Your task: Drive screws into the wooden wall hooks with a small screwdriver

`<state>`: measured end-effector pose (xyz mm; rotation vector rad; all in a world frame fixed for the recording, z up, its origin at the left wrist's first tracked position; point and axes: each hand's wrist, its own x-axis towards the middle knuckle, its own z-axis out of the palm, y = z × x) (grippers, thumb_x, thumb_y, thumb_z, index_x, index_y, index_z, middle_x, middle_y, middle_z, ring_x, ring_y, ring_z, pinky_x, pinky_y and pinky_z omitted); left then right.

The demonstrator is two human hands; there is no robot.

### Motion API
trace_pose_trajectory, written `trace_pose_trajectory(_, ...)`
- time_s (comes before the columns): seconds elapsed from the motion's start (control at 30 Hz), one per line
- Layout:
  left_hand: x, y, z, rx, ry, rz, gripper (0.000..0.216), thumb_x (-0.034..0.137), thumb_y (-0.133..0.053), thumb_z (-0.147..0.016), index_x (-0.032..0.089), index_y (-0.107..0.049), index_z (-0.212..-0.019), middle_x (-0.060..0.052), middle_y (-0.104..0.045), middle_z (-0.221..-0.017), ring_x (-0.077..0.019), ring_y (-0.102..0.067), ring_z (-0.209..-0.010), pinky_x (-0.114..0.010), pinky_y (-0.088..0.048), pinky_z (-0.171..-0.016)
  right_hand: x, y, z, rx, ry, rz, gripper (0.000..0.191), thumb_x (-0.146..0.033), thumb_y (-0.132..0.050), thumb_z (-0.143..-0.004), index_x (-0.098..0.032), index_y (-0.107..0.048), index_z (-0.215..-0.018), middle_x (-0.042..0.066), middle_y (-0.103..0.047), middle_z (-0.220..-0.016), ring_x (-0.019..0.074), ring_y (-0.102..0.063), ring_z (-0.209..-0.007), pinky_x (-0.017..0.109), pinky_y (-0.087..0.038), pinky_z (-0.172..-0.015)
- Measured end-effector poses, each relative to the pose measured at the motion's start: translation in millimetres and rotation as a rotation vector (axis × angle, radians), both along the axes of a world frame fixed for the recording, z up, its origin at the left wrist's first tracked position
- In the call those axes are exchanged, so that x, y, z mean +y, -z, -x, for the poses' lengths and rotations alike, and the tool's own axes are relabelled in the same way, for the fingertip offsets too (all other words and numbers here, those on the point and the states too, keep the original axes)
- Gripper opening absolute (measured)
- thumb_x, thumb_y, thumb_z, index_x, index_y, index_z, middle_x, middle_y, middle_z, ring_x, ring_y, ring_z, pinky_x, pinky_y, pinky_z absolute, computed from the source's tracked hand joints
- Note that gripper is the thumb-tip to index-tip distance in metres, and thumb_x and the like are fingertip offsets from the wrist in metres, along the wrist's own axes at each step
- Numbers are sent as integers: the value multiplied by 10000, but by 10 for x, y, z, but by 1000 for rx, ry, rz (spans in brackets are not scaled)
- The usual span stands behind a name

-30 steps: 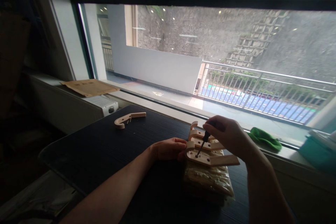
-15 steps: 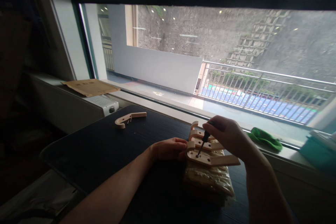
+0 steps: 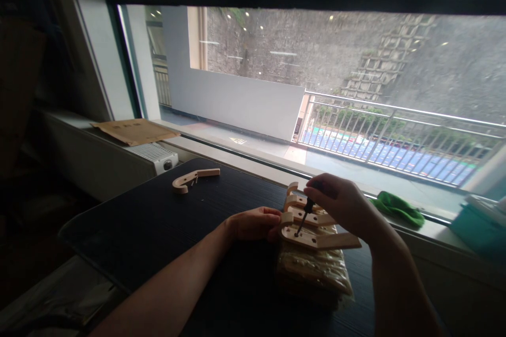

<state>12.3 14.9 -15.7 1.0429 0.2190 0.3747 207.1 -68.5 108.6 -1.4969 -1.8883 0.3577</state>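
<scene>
My right hand (image 3: 342, 202) is closed around the dark handle of a screwdriver (image 3: 305, 213). The screwdriver leans, its tip in a hole near the curved end of a pale wooden hook (image 3: 336, 241). At that curved end, my left hand (image 3: 256, 222) pinches the hook; its fingertips are partly hidden. More wooden hooks (image 3: 294, 215) stand in a row just behind, partly covered by my right hand. All of them rest on a plastic-wrapped block (image 3: 316, 268). Farther left, a separate wooden hook (image 3: 190, 176) lies on the dark table with small screws (image 3: 194, 181) beside it.
The black table (image 3: 138, 221) reaches to the window sill. A brown envelope (image 3: 136, 131) lies over a white radiator (image 3: 156, 155) at the left. On the sill at the right are a green cloth (image 3: 398, 209) and a teal container (image 3: 480, 229).
</scene>
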Motion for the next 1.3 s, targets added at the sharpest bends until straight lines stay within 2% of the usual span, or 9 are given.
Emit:
trace_pose_trajectory(0.1,1,7,1,-8,-1,-4,314,322,-765,-671,98,-615,-831,24,-541,-567,-85,-498,-526,-230,-361,-551,-43,-39,5,43,-38,15,317,-447,-560,-791,-197,-662,-958,42,-692,-764,168,-622,-669,282,-474,-582)
trace_pose_trajectory(0.47,3,7,6,-2,3,13,328,314,-769,-665,93,-617,-853,24,-544,-572,-86,-501,-529,-228,-362,-549,-14,-17,-45,-4,22,-7,320,-475,-572,-775,-169,-652,-821,49,-669,-700,161,-595,-617,294,-466,-562)
trace_pose_trajectory(0.67,-4,-3,5,-6,2,-2,305,315,-761,-669,96,-605,-813,22,-540,-568,-88,-495,-530,-233,-352,-548,-73,-56,-2,20,-53,0,232,-344,-547,-808,-182,-656,-934,22,-670,-716,138,-591,-622,258,-453,-550)
trace_pose_trajectory(0.9,-5,-8,-1,15,-15,4,373,336,-778,-641,86,-606,-858,24,-537,-566,-88,-486,-525,-243,-348,-549,-22,-21,-26,40,-1,21,322,-471,-565,-787,-165,-642,-854,49,-675,-733,167,-605,-656,309,-480,-624)
trace_pose_trajectory(1.17,-19,-20,0,-14,2,-12,318,321,-767,-662,93,-599,-808,27,-541,-566,-86,-497,-533,-240,-351,-563,-76,-61,54,91,-134,39,214,-369,-566,-803,-181,-658,-848,21,-680,-750,137,-605,-683,253,-466,-632)
trace_pose_trajectory(1.3,-15,-31,-2,3,-6,-12,348,344,-785,-636,100,-600,-801,32,-541,-560,-89,-493,-529,-247,-355,-567,-29,-28,30,0,-13,31,328,-483,-552,-791,-171,-653,-806,19,-645,-649,126,-528,-562,259,-415,-518)
